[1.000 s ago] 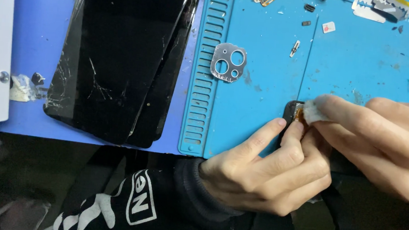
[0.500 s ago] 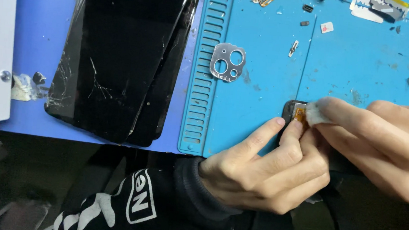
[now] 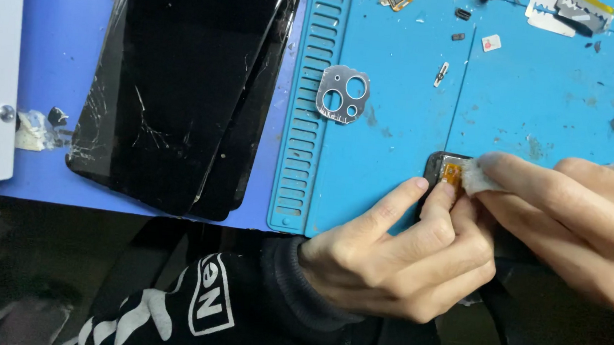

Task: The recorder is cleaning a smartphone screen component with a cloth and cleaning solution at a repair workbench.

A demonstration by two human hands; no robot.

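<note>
1. The bench [image 3: 60, 65] carries a blue repair mat [image 3: 546, 104] with a slotted strip down its left edge; the work sits at the mat's near edge.
2. Two cracked black phone screens [image 3: 182, 82] lie stacked and slightly fanned to the left of the mat, well apart from both hands.
3. The right hand [image 3: 574, 215] comes in from the right, its grip pinched on a small white wipe [image 3: 476, 177], which is pressed against the part.
4. The left hand [image 3: 410, 254] lies just beside it, grip pressed together with two fingertips bearing down on the part to steady it, forefinger stretched out on the mat.
5. The small dark part [image 3: 439, 165] sits at the mat's near edge between the two hands. It shows a rounded black corner and an orange flex patch [image 3: 453, 171]; the rest is hidden under fingers.
6. Judged from this, the step in hand is wiping the orange area clean. The next stroke calls for light pressure and a firm hold from the left fingertips, since the part is small and could skid.
7. A silver camera-lens frame [image 3: 343, 93] with three holes lies further back on the mat; razor blades [image 3: 568, 10] and tiny bits lie at the far edge.
</note>
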